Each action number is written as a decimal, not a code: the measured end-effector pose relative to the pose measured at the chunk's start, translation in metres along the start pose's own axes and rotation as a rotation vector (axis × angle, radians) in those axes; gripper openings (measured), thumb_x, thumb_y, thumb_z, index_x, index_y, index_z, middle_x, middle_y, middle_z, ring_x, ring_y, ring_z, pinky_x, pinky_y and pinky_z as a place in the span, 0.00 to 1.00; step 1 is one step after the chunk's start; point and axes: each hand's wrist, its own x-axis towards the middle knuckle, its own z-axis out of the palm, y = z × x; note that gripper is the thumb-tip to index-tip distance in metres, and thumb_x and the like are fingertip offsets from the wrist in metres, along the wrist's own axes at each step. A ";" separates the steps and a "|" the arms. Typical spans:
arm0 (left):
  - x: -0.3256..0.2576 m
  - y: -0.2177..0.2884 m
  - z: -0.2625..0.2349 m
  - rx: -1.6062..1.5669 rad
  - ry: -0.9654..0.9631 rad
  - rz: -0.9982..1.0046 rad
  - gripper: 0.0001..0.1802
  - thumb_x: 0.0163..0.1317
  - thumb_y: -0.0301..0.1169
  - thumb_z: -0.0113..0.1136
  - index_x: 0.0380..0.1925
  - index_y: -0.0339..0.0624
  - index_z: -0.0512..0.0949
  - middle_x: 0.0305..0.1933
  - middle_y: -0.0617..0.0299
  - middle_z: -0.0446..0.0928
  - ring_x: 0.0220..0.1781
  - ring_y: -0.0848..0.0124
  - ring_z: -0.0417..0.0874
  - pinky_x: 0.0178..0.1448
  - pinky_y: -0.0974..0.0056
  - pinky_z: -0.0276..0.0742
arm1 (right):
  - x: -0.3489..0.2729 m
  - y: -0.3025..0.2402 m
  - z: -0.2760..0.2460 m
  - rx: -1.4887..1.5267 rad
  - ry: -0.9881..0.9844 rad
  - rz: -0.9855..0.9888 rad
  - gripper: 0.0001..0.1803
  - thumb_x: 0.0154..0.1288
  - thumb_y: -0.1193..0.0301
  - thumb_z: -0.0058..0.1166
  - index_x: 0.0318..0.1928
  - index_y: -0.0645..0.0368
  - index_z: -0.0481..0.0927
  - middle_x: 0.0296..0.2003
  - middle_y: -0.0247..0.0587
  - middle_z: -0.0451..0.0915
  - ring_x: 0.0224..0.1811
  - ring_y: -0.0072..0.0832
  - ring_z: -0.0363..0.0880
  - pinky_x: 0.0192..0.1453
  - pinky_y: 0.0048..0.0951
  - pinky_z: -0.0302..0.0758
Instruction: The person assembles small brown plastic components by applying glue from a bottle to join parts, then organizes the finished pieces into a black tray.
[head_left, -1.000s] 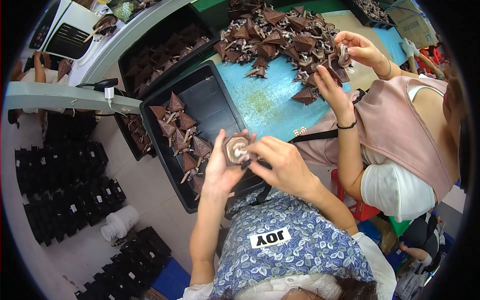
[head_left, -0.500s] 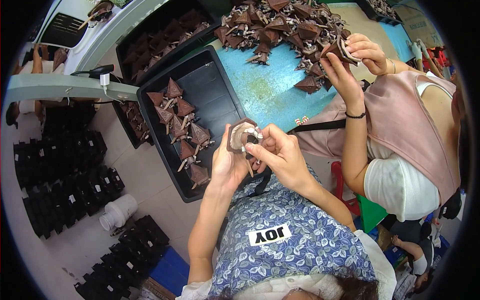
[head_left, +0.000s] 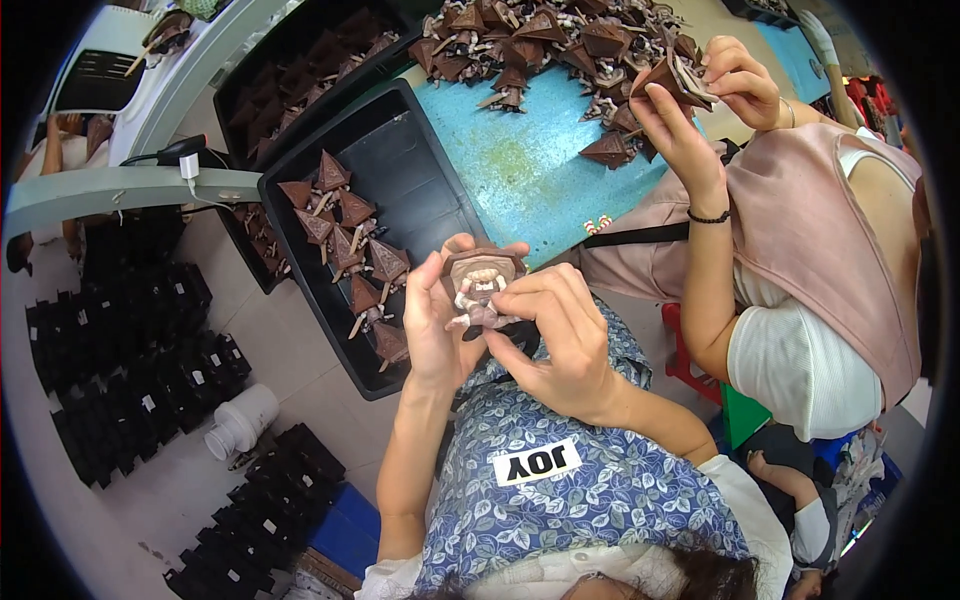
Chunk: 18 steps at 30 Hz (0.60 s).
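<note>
A small figurine (head_left: 484,287) with a brown angular hood-like top and a pale front is held up before my chest. My left hand (head_left: 437,325) closes round its back and left side, fingertips showing above the brown top. My right hand (head_left: 560,340) grips its lower right part between thumb and fingers, near the figure's dark foot. Just beyond my left hand lies a black tray (head_left: 433,195), with several like brown figurines (head_left: 355,260) along its left side.
A heap of brown figurines (head_left: 540,45) covers the far part of the blue table mat (head_left: 500,190). At right a co-worker in a pink apron (head_left: 660,230) handles another figurine (head_left: 672,85). More black trays (head_left: 240,120) stand at far left; black stacked parts (head_left: 160,400) fill the floor.
The figurine has turned in my hands, so its pale front now faces up toward me. My right hand has shifted down to its lower part.
</note>
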 end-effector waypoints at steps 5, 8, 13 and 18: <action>-0.006 0.002 0.004 -0.120 0.022 -0.057 0.19 0.68 0.50 0.37 0.40 0.48 0.67 0.44 0.46 0.77 0.44 0.57 0.82 0.47 0.56 0.81 | 0.016 -0.003 -0.023 0.137 -0.116 -0.099 0.26 0.37 0.72 0.69 0.41 0.64 0.76 0.35 0.45 0.74 0.36 0.39 0.72 0.42 0.35 0.69; -0.008 0.002 0.013 -0.148 -0.009 -0.103 0.16 0.70 0.47 0.39 0.36 0.48 0.68 0.37 0.48 0.79 0.37 0.53 0.84 0.34 0.50 0.86 | 0.026 0.000 -0.037 0.180 -0.075 0.070 0.30 0.38 0.65 0.71 0.44 0.64 0.76 0.39 0.46 0.73 0.39 0.38 0.70 0.44 0.35 0.68; -0.012 0.006 0.022 -0.095 0.059 -0.171 0.13 0.68 0.42 0.45 0.40 0.44 0.71 0.34 0.54 0.79 0.30 0.64 0.84 0.28 0.60 0.85 | 0.022 0.012 -0.023 0.212 -0.173 0.059 0.33 0.36 0.62 0.69 0.45 0.66 0.77 0.39 0.47 0.72 0.38 0.35 0.70 0.44 0.33 0.67; -0.017 0.002 0.011 -0.044 0.137 -0.198 0.14 0.68 0.42 0.46 0.39 0.44 0.71 0.33 0.55 0.78 0.30 0.64 0.83 0.30 0.59 0.85 | 0.017 0.017 -0.015 0.176 -0.148 -0.011 0.29 0.38 0.64 0.68 0.44 0.65 0.78 0.37 0.46 0.72 0.38 0.36 0.69 0.42 0.31 0.67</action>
